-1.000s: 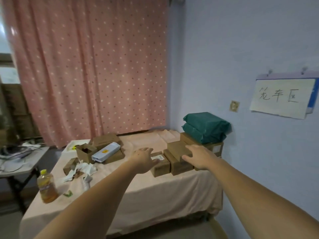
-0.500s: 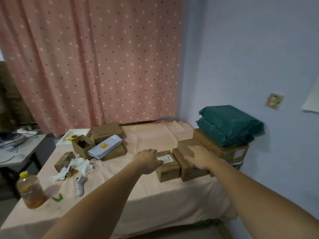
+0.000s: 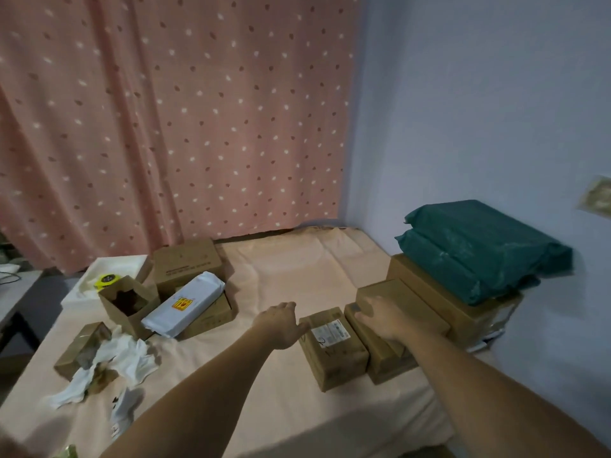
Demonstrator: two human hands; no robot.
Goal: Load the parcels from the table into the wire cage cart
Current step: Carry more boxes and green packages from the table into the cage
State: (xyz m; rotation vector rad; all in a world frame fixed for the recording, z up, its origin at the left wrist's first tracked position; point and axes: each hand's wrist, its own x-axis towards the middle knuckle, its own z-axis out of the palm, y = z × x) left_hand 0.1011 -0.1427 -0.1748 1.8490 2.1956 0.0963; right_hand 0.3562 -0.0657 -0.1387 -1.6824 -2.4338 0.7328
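Several brown cardboard parcels stand on the cloth-covered table (image 3: 297,266). My left hand (image 3: 281,323) reaches to the left side of a small labelled box (image 3: 334,352), fingertips at its upper left corner. My right hand (image 3: 383,317) lies flat on a flat box (image 3: 400,297), which rests on a narrow box (image 3: 380,355) beside the labelled one. Behind them, two dark green bags (image 3: 479,246) lie stacked on a large carton (image 3: 443,302) against the wall. Neither hand has lifted anything. No wire cage cart is in view.
At the table's left are more boxes (image 3: 186,264), a white mailer bag (image 3: 185,304), an open small box (image 3: 127,304), crumpled white paper (image 3: 122,358) and a white tray (image 3: 114,269) holding yellow tape. A pink dotted curtain hangs behind; a blue wall closes the right.
The view has moved closer to the table and swung left, so the wall sign is gone. Both hands have reached further forward; the left one now touches the labelled box.
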